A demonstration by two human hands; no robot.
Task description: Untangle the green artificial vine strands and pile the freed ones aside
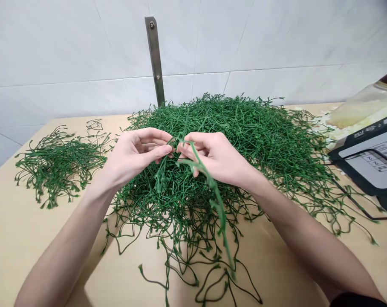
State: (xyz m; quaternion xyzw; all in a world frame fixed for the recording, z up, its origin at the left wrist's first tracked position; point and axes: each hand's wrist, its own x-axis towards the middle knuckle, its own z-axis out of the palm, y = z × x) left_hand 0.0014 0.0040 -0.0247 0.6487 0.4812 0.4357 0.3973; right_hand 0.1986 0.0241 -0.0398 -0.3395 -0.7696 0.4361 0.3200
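A large tangled heap of thin green stems (244,128), apparently artificial plant parts with small tufted ends, covers the middle of the table. Over its front my left hand (142,149) pinches a green stem between thumb and fingers. My right hand (209,155) is close beside it, fingertips nearly meeting the left ones. A longer, thicker green strand (220,209) hangs from my right hand toward the table's front, blurred along its length. The exact joint between the fingertips is too small to make out.
A smaller pile of green stems (64,160) lies at the left. A metal bracket (155,59) stands against the tiled wall (68,42). At the right are a black-and-white box (372,153), a clear container (356,102) and pale pieces. Loose stems (212,285) trail over the wooden tabletop (116,281).
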